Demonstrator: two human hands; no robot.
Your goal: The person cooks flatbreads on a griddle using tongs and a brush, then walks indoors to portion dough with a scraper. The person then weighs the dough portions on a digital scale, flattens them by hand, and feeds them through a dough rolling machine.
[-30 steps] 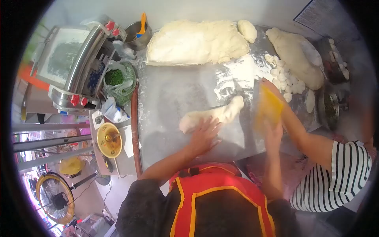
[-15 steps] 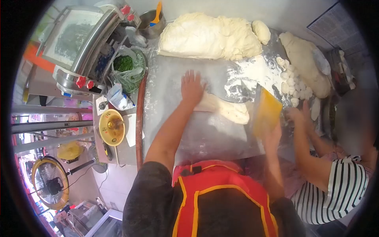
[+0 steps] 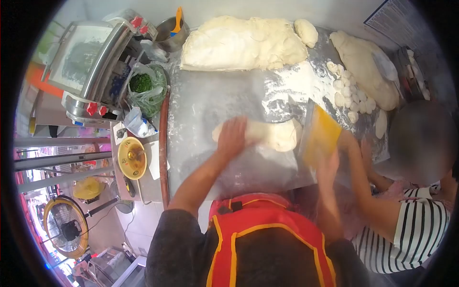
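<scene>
A floured strip of pale dough (image 3: 282,135) lies across the middle of the metal work table (image 3: 201,98). My left hand (image 3: 233,136) rests over the left part of this strip, its fingers stretched out flat and a little blurred; the dough under the palm is hidden. To the right of the strip, my right hand (image 3: 327,167) is closed on a yellow dough scraper (image 3: 321,134) with a grey edge on its left. The scraper is tilted and apart from the dough's right end.
A large dough slab (image 3: 244,45) lies at the back beside scattered flour (image 3: 299,88). Small dough pieces (image 3: 351,95) sit right of it. A co-worker in a striped sleeve (image 3: 416,234) reaches in from the right. A bag of chopped greens (image 3: 143,86) and a yellow bowl (image 3: 132,158) stand left.
My left hand has moved down onto the dough strip, whose left end now shows beyond the hand. The right hand keeps hold of the scraper. The whole view has shifted slightly.
</scene>
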